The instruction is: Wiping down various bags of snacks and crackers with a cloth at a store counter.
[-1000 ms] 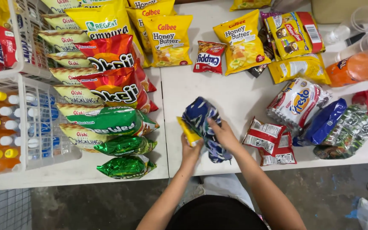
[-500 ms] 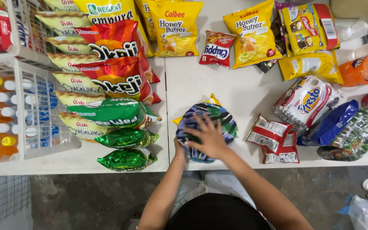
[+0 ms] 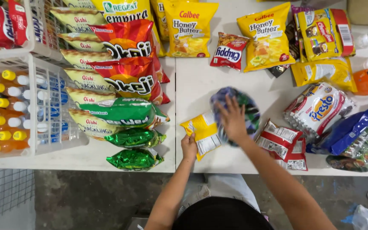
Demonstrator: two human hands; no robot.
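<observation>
Near the frame's middle, my left hand [image 3: 188, 147] is pinching the yellow snack packet [image 3: 202, 133] on the desk [image 3: 201, 81]. My right hand [image 3: 232, 120], fingers spread wide, is pressing the blue packet [image 3: 245, 106] beside it; I judge flat, even pressure is keeping it from sliding.

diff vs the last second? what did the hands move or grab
The right hand slid the blue-and-green snack bag away from the table's near edge and now lies spread on it. That uncovered the small yellow packet, which the left hand now holds by its near edge. The red-and-white packets, the row of green bags and the white bottle crate lie where they were.
</observation>
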